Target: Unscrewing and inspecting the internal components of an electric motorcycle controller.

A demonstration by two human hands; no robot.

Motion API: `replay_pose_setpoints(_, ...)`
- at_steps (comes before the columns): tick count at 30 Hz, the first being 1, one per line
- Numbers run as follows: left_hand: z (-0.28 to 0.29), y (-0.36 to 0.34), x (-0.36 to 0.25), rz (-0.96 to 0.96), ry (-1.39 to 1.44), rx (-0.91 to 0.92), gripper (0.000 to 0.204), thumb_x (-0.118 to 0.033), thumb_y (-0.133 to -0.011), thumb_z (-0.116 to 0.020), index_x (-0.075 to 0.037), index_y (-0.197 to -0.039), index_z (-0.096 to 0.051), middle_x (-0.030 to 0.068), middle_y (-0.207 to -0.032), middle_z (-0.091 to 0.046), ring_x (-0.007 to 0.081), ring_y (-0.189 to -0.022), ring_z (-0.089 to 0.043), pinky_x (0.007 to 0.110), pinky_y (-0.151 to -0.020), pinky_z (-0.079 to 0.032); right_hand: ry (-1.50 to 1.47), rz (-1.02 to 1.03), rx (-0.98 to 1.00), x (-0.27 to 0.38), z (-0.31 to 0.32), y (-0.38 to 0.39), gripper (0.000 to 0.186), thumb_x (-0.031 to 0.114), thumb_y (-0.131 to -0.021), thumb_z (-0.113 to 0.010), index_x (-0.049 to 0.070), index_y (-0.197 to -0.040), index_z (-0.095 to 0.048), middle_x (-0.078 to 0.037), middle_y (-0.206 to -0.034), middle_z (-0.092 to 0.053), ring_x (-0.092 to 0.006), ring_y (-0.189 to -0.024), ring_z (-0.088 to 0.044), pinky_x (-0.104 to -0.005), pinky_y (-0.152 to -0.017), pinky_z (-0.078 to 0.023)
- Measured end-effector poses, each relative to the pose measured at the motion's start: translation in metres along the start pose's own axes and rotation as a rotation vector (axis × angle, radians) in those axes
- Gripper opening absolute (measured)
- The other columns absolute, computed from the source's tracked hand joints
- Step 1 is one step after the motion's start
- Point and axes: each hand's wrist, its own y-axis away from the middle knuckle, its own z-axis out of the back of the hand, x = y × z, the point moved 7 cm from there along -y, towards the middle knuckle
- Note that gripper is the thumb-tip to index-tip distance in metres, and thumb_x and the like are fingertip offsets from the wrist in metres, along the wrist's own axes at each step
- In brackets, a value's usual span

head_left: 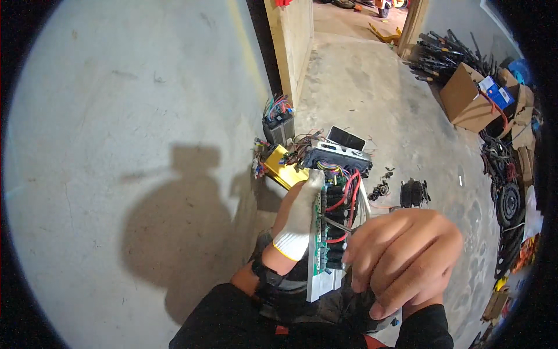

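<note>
A green circuit board (318, 256) on a silver metal heat sink (314, 289) stands lengthwise in front of me. Black capacitors (335, 244) line it, and thick red wires (353, 195) loop off its far end. My left hand (297, 224), in a white fingerless-looking glove with a yellow hem, is closed around the board's left side. My bare right hand (407, 256) is curled around a thin metal tool (338, 224), whose tip reaches the board among the capacitors. The tool's grip is hidden in my fingers, so its exact kind cannot be made out.
Beyond the board lie a black casing (338, 158), a dark flat phone-like slab (347, 138), a yellow metal box (285, 167) and a finned grey box (280, 129) with wires. A wall rises at left. Cardboard boxes (465, 96) and cable coils (508, 203) line the right.
</note>
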Motion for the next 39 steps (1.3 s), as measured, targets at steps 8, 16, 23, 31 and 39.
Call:
replay_pose_setpoints(8, 0.008, -0.006, 0.001, 0.019, 0.059, 0.006, 0.058, -0.044, -0.114, -0.038, 0.003, -0.122, -0.070, 0.0115, -0.100, -0.077, 0.0197, -0.082, -0.075, 0.035, -0.075, -0.063, 0.064, -0.162, -0.015, -0.009, 0.002, 0.011, 0.015, -0.001, -0.095, -0.065, -0.007, -0.094, -0.079, -0.016, -0.074, -0.072, -0.0288, -0.056, -0.067, -0.0338, -0.055, -0.054)
replay_pose_setpoints(16, 0.015, -0.007, 0.001, 0.038, 0.089, 0.042, 0.058, -0.050, -0.112, -0.042, -0.001, -0.136, -0.062, 0.0162, -0.120, -0.072, 0.0267, -0.102, -0.073, 0.043, -0.090, -0.061, 0.147, -0.199, -0.660, -0.010, 0.018, 0.033, 0.015, 0.016, -0.103, -0.063, 0.003, -0.096, -0.064, -0.005, -0.063, -0.061, -0.0184, -0.052, -0.058, -0.0357, -0.049, -0.049)
replay_pose_setpoints(23, 0.003, -0.005, 0.002, 0.058, 0.086, 0.059, 0.058, -0.051, -0.113, -0.042, -0.001, -0.135, -0.062, 0.0146, -0.115, -0.073, 0.0250, -0.097, -0.072, 0.040, -0.085, -0.060, 0.304, -0.153, -1.002, -0.013, 0.037, 0.051, 0.013, 0.009, -0.109, -0.045, 0.002, -0.112, -0.055, -0.005, -0.067, -0.052, -0.0120, -0.049, -0.048, -0.0295, -0.048, -0.046)
replay_pose_setpoints(31, 0.015, -0.008, 0.007, 0.048, 0.124, -0.041, 0.053, -0.043, -0.114, -0.044, 0.003, -0.126, -0.069, 0.0097, -0.104, -0.077, 0.0189, -0.085, -0.075, 0.035, -0.077, -0.063, 0.036, -0.246, -0.409, -0.012, 0.023, 0.033, 0.024, 0.020, -0.102, -0.064, -0.003, -0.110, -0.068, -0.012, -0.092, -0.068, -0.0202, -0.077, -0.065, -0.0349, -0.071, -0.052)
replay_pose_setpoints(39, 0.000, -0.004, -0.003, -0.037, -0.033, 0.044, 0.054, -0.044, -0.114, -0.044, 0.003, -0.127, -0.069, 0.0086, -0.107, -0.076, 0.0159, -0.088, -0.074, 0.033, -0.080, -0.062, 0.011, -0.202, 0.120, 0.004, -0.002, 0.009, 0.019, 0.005, -0.097, -0.065, -0.008, -0.091, -0.077, -0.014, -0.077, -0.069, -0.0319, -0.069, -0.066, -0.0437, -0.066, -0.050)
